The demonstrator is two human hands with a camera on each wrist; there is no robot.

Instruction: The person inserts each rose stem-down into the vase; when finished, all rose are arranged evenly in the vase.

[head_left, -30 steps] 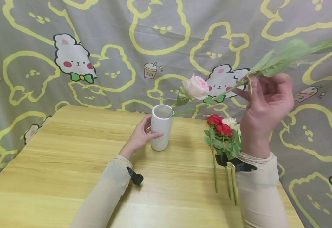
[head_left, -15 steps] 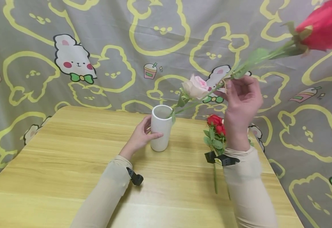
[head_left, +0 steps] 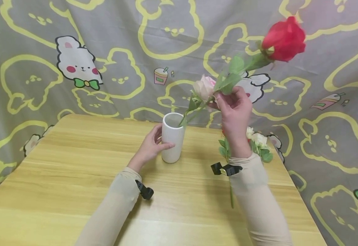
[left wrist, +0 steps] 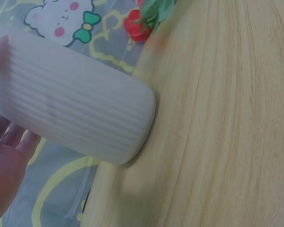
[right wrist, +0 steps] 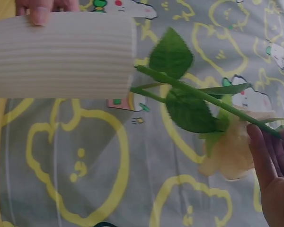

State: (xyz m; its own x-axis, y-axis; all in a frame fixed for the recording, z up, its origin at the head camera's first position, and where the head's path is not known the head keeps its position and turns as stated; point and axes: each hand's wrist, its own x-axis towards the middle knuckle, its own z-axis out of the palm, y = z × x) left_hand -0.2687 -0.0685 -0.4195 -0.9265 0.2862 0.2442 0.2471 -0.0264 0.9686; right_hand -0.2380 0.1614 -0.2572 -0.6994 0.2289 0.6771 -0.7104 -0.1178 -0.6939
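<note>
My left hand [head_left: 149,147] holds the ribbed white vase [head_left: 172,147], thumb across its front and fingers behind. The vase stands upright on the table. A pale pink rose [head_left: 203,87] leans out of its mouth to the right. My right hand [head_left: 236,114] pinches the stem of a red rose [head_left: 284,40], whose bloom points up and right. In the right wrist view the held stem [right wrist: 217,102] slants to the vase's rim, crossing in front of the pink rose. Whether its tip is inside the rim I cannot tell.
Several more roses lie on the wooden table [head_left: 74,177] at the right, partly hidden by my right arm; white blooms [head_left: 260,139] show beside it. A grey patterned cloth [head_left: 117,30] hangs close behind the table.
My right hand has moved left and slightly down with the red rose, bringing its bloom into view and its stem's lower end to the vase's mouth. The left hand and vase have stayed put.
</note>
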